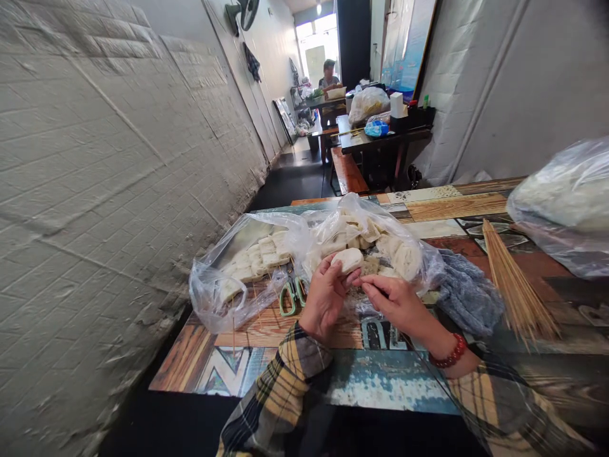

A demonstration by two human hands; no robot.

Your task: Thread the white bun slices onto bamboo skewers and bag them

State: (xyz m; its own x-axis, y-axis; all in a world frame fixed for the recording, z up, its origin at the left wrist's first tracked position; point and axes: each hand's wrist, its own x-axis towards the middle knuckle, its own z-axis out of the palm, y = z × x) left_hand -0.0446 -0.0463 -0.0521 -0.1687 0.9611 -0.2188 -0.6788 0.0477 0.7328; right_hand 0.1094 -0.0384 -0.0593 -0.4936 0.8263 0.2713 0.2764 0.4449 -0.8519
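Pale oval piece (347,260) pinched between left hand (328,293) fingers; right hand (397,304), at four o'clock, pinches thin stick (360,282); scissors (288,299) at eight o'clock, skewers (516,285) at three.

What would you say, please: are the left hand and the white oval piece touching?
Touching: the head view shows the left hand holding the white oval piece, with the thumb against its near edge.

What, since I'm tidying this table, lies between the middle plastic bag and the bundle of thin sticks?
In the head view, a crumpled grey cloth lies between the middle plastic bag and the bundle of thin sticks.
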